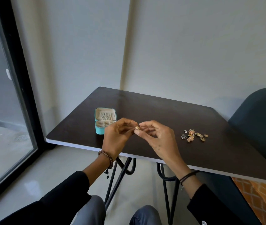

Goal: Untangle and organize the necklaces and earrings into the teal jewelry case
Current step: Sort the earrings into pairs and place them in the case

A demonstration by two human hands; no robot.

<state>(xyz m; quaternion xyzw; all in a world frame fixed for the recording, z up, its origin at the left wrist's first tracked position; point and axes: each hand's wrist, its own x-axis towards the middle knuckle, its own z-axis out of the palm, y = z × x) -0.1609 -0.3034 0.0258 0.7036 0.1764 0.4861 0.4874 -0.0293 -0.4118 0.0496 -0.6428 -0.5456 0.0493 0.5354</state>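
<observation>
A small gold filigree earring (137, 127) is held in the air above the dark table (169, 114). My left hand (116, 137) and my right hand (158, 137) both pinch it between thumb and fingertips. The teal jewelry case (100, 131) stands open at the table's left, just behind my left hand. Its lid holds some silver chain, and its lower tray has small compartments. A pile of earrings (194, 135), gold, pink and dark, lies on the table to the right of my right hand.
A dark chair (258, 119) stands at the table's right end. A glass door with a black frame (20, 88) is on the left. The table's front edge (83, 147) runs under my wrists, with black metal legs below.
</observation>
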